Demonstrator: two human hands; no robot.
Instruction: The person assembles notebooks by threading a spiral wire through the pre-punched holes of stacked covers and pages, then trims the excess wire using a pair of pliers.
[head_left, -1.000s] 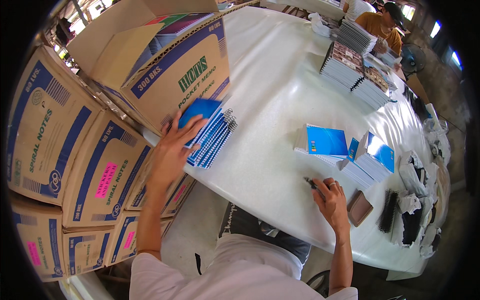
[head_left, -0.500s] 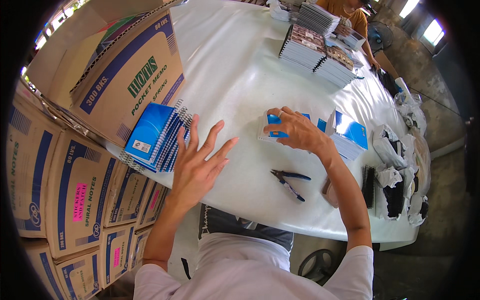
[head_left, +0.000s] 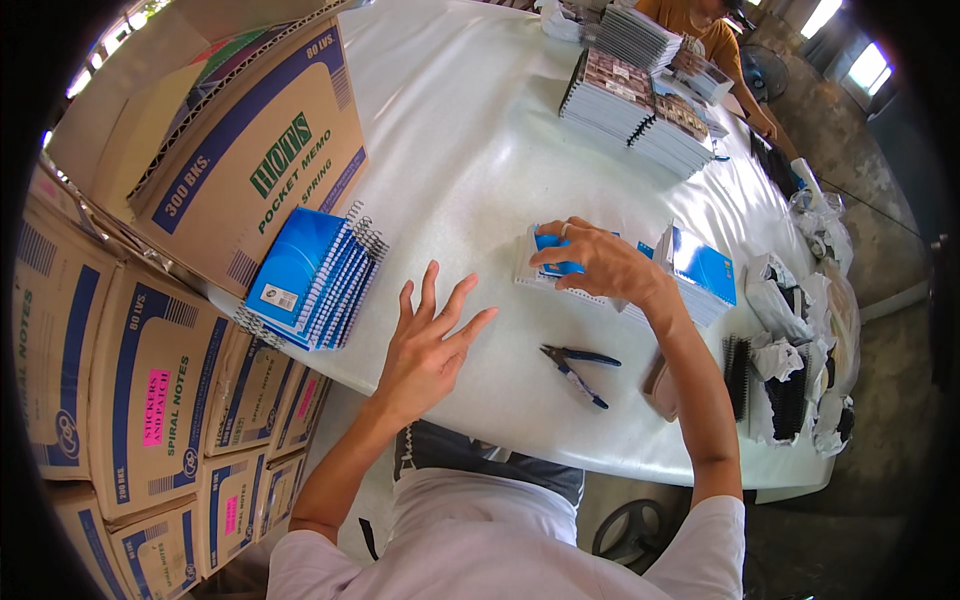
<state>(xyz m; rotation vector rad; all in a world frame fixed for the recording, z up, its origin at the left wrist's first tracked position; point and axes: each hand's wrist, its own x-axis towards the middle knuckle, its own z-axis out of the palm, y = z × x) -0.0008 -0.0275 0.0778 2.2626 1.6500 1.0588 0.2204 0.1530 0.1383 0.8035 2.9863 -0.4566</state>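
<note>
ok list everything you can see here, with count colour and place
table: one, white, centre
notebook stack: one stack, blue covers, wire spirals, table's left edge beside the boxes
notebook: one, blue and white, under the right hand
notebook pile: one small pile, blue, right of that hand
pliers: one, dark blue handles, near table edge
far stacks: several, dark covers, far end of table
open box: one, tan with blue print, on the table's left
boxes: many, tan and blue, stacked at left
bags: several, white, holding black spirals, right edge
co-worker: one, orange top, far end
left hand: open, fingers spread above table
right hand: on the notebook
</note>
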